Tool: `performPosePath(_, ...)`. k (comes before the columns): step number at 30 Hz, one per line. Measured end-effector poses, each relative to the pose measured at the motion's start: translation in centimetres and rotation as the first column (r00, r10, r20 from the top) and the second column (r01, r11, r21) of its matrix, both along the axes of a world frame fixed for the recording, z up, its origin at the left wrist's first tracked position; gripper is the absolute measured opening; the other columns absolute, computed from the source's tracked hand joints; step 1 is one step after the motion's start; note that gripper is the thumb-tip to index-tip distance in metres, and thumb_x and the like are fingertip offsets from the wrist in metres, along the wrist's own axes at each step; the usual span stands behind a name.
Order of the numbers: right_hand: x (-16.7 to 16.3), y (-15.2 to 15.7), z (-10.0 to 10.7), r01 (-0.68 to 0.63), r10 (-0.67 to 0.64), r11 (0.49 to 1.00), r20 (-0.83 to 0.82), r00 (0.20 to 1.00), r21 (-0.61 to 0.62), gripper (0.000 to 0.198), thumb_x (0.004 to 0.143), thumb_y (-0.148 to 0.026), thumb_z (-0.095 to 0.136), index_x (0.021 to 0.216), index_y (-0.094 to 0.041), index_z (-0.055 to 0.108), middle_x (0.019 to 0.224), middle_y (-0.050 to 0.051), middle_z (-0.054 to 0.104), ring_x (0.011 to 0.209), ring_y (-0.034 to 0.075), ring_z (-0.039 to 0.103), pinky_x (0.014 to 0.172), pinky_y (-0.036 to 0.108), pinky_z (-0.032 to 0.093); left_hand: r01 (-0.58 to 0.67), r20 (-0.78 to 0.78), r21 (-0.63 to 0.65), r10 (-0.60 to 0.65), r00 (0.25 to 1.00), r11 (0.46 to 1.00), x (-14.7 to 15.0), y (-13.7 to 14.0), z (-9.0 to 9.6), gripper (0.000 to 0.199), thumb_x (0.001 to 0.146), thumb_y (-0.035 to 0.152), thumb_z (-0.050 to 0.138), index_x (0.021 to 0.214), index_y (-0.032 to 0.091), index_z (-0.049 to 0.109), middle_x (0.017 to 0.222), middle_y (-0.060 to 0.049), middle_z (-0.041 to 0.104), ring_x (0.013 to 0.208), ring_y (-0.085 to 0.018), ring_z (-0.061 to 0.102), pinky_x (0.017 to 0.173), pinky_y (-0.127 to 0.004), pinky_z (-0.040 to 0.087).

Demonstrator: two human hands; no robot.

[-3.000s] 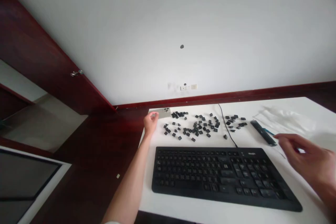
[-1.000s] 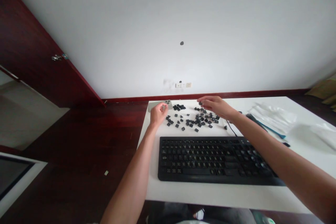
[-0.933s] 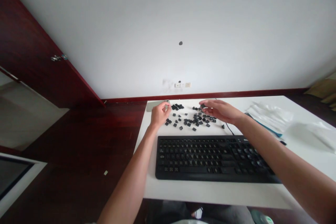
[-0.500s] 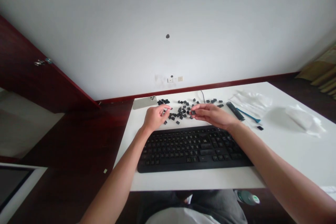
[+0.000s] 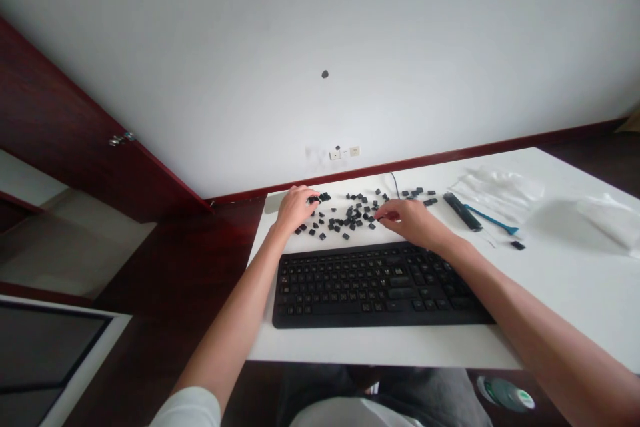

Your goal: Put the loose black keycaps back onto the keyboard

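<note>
Both hands shifted back among small square black plastic keycaps [image 5: 356, 215]; left hand [image 5: 294, 207] curled, right hand [image 5: 407, 221] pinched, holds unclear; flat black keyboard [image 5: 375, 283] untouched.

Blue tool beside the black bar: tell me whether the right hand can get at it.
Probably yes. The blue tool lies uncovered on the table, right of the right hand, with only bare surface between them.
</note>
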State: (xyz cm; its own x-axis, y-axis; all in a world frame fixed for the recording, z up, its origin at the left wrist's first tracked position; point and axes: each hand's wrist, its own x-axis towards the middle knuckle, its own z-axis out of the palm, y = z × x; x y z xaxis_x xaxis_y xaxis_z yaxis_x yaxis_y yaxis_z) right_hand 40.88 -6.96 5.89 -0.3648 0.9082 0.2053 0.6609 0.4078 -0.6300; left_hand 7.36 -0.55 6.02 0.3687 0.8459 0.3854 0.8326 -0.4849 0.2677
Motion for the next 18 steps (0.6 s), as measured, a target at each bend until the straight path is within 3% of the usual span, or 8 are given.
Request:
performPosePath(3, 0.4, 0.0, 0.3, -0.036, 0.035, 0.999, 0.032, 0.999, 0.013, 0.021, 0.090, -0.026, 0.061, 0.095, -0.025, 0.082, 0.098, 0.007, 0.080, 0.084, 0.025, 0.074, 0.081, 0.036, 0.055, 0.012, -0.129, -0.013, -0.013, 0.992, 1.000, 1.3, 1.5, -0.2, 0.018, 0.090, 0.022, 0.073, 0.106, 0.022, 0.082, 0.107, -0.011, 0.074, 0.102, -0.030, 0.063, 0.094, -0.040, 0.049)
performPosePath(6, 0.9, 0.0, 0.6, -0.050, 0.057, 0.996, 0.109, 0.992, -0.069, 0.020, 0.089, -0.023, 0.064, 0.097, -0.025, 0.083, 0.086, 0.005, 0.080, 0.082, 0.025, 0.074, 0.077, 0.034, 0.054, 0.015, -0.201, -0.035, -0.021, 0.979, 0.999, 2.2, 2.5, -0.7, 0.019, 0.089, 0.026, 0.076, 0.107, 0.021, 0.082, 0.107, -0.012, 0.073, 0.104, -0.030, 0.061, 0.092, -0.040, 0.048)
performPosePath(14, 0.9, -0.2, 0.7, -0.069, 0.095, 0.990, 0.233, 0.968, -0.119, 0.020, 0.091, -0.015, 0.064, 0.095, -0.022, 0.082, 0.095, 0.006, 0.082, 0.090, 0.023, 0.076, 0.083, 0.030, 0.052, -0.036, -0.221, -0.083, 0.017, 0.975, 0.996, 3.4, 3.0, -1.5, 0.015, 0.092, 0.030, 0.074, 0.104, 0.024, 0.080, 0.106, -0.008, 0.072, 0.106, -0.026, 0.059, 0.099, -0.037, 0.045)
performPosePath(18, 0.6, -0.1, 0.2, -0.058, 0.084, 0.992, 0.245, 0.966, -0.110, 0.021, 0.094, -0.016, 0.062, 0.096, -0.022, 0.083, 0.097, 0.006, 0.083, 0.092, 0.024, 0.076, 0.083, 0.029, 0.051, -0.062, -0.219, -0.123, 0.034, 0.975, 0.990, 4.0, 3.2, -1.1, 0.008, 0.090, 0.029, 0.076, 0.094, 0.023, 0.078, 0.104, -0.007, 0.074, 0.102, -0.025, 0.060, 0.094, -0.037, 0.047)
